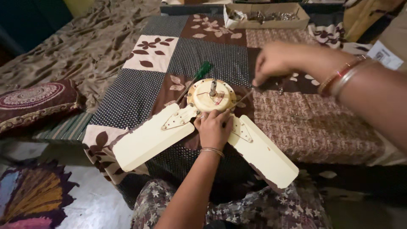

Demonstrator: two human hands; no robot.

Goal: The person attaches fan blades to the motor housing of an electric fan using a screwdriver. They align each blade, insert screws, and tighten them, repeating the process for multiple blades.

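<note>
Cream ceiling fan (210,96) lying on patchwork quilt (203,55) over bed, motor hub up, two blades (148,138) sticking out toward person's lap. Left hand (213,127) pressed on near edge of hub, fingers curled over rim, steadying it. Right hand (271,62) bit blurry, pinched narrow on thin metal rod or tool (243,98) angled down to hub side; what exactly, can't tell. Green-handled screwdriver (198,76) on quilt just behind hub. Cardboard box of metal bits (266,16) at far edge. Maroon cushion (36,101) off left.
</note>
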